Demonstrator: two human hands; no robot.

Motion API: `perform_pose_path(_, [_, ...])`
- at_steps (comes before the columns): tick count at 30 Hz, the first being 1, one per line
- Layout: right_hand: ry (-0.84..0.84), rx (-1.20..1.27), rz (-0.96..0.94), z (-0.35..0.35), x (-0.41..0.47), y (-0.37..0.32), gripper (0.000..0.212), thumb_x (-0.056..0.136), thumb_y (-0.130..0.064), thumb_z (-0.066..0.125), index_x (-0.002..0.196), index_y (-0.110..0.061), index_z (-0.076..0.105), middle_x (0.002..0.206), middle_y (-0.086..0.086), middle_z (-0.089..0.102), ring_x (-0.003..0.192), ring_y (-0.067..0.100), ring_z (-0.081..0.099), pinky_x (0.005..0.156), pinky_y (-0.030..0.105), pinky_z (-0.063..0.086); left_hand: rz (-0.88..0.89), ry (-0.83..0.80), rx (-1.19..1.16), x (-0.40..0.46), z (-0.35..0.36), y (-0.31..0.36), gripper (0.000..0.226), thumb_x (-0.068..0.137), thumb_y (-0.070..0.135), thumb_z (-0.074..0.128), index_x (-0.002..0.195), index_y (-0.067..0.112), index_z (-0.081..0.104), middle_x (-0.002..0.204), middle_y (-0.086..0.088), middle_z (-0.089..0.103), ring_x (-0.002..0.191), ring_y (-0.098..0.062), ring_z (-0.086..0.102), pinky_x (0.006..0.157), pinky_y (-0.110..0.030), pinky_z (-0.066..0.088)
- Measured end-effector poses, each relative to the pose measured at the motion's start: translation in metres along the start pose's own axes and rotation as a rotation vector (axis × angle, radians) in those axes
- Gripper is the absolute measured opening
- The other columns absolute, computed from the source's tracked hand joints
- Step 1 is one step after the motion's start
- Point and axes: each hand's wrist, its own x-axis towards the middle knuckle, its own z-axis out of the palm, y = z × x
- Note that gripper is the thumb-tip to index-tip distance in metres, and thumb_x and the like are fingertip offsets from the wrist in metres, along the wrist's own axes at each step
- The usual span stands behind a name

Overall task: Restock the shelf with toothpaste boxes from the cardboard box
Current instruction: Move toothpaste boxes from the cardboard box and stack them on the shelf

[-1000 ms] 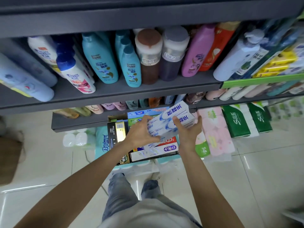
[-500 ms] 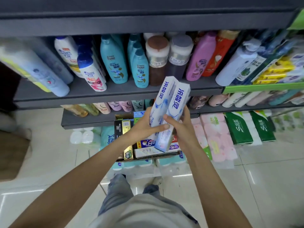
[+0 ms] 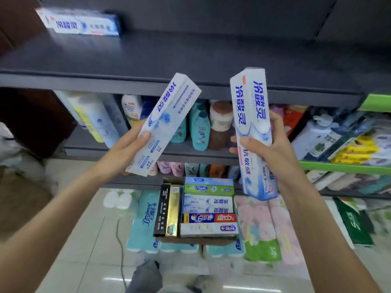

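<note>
White toothpaste boxes (image 3: 164, 123) with blue lettering are seen at ten and one o'clock. The shelf (image 3: 190, 60) is dark grey. A black-and-gold box (image 3: 168, 210) is seen at six o'clock.

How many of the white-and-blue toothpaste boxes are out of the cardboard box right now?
3: one in the left hand, one in the right hand, one lying on the top shelf at far left. Others may sit outside the view.

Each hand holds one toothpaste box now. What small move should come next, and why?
Probably lift the left hand and lay its toothpaste box on the dark top shelf, beside the matching box already lying there; much of that shelf is bare.
</note>
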Motion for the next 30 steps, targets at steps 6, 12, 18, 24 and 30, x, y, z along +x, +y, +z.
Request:
perform_pose_path(6, [-0.059,-0.124,-0.084,0.03,0.051,-0.048,0.014,0.088,-0.016,0.061,0.098,-0.026,0.06,0.081,-0.011,0.07,0.069,0.005,0.065,0.061,0.021,0.051,0.112,0.085,0.086,0.019,-0.047,0.052,0.042,0.086,0.061,0.047,0.125,0.044,0.05,0.115,0.028,0.061,0.104,0.009,0.057,0.084,-0.016,0.045])
perform_pose_path(12, [-0.1,-0.322,-0.232,0.083,0.119,-0.086,0.021,0.088,-0.019,0.064,0.109,-0.023,0.064,0.092,-0.01,0.069,0.074,-0.001,0.063,0.064,0.016,0.048,0.276,0.184,0.206,0.06,-0.105,0.084,0.032,0.094,0.042,0.05,0.125,0.037,0.052,0.118,0.025,0.06,0.105,0.01,0.053,0.086,-0.011,0.04])
perform_pose_path(18, [-0.079,-0.507,-0.224,0.153,0.205,-0.091,0.032,0.082,-0.023,0.071,0.109,-0.021,0.054,0.087,-0.006,0.063,0.071,0.003,0.062,0.059,0.015,0.047,0.297,0.422,0.303,0.118,-0.178,0.086,0.042,0.09,0.03,0.06,0.131,0.029,0.05,0.116,0.004,0.06,0.09,-0.001,0.056,0.073,-0.005,0.04])
perform_pose_path(24, [-0.083,-0.929,-0.477,0.229,0.277,-0.083,0.04,0.077,-0.029,0.073,0.115,-0.026,0.063,0.103,0.0,0.062,0.094,0.016,0.059,0.086,0.033,0.047,0.235,0.651,0.737,0.148,-0.271,0.057,0.064,0.082,0.05,0.062,0.135,0.018,0.046,0.126,-0.006,0.055,0.116,-0.026,0.051,0.091,-0.037,0.04])
perform_pose_path(30, [-0.282,-1.217,-0.541,0.304,0.33,-0.074,0.041,0.078,-0.027,0.07,0.118,-0.028,0.059,0.116,-0.007,0.062,0.106,0.016,0.057,0.088,0.033,0.043,0.307,0.754,0.923,0.149,-0.341,0.034,0.053,0.076,0.041,0.072,0.121,0.018,0.055,0.114,-0.003,0.058,0.1,-0.028,0.053,0.081,-0.039,0.044])
